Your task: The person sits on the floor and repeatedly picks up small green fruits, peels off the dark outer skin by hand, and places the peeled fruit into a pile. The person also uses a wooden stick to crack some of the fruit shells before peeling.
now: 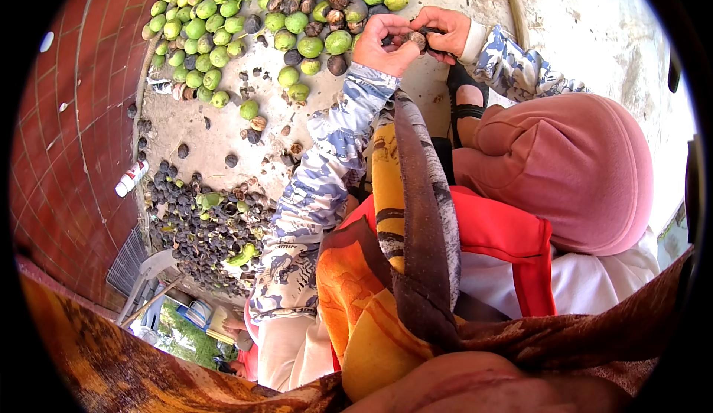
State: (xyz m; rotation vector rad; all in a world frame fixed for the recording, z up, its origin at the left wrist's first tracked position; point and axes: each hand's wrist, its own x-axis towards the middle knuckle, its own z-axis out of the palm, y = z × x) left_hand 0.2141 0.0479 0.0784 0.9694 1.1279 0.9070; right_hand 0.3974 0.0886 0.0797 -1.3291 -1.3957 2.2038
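At the top centre my left hand point(385, 45) grips a brown walnut in its shell point(415, 40) between thumb and fingers. Pressed close against it, my right hand point(448, 31) pinches a piece of blackened husk point(430, 33). The hands touch or nearly touch, and their curled fingers partly hide both things. Beside my left hand, green-husked walnuts point(338, 42) lie on the concrete floor among darkened ones point(336, 65) and several bare brown nuts.
Black husk pieces point(211, 229) are heaped at lower left. A white bottle point(132, 179) lies by the red tiled wall point(72, 106), with a wire rack point(127, 262) lower down. A pink-clothed knee point(579, 173) is at right. Another person's arm point(237, 326) shows at bottom left.
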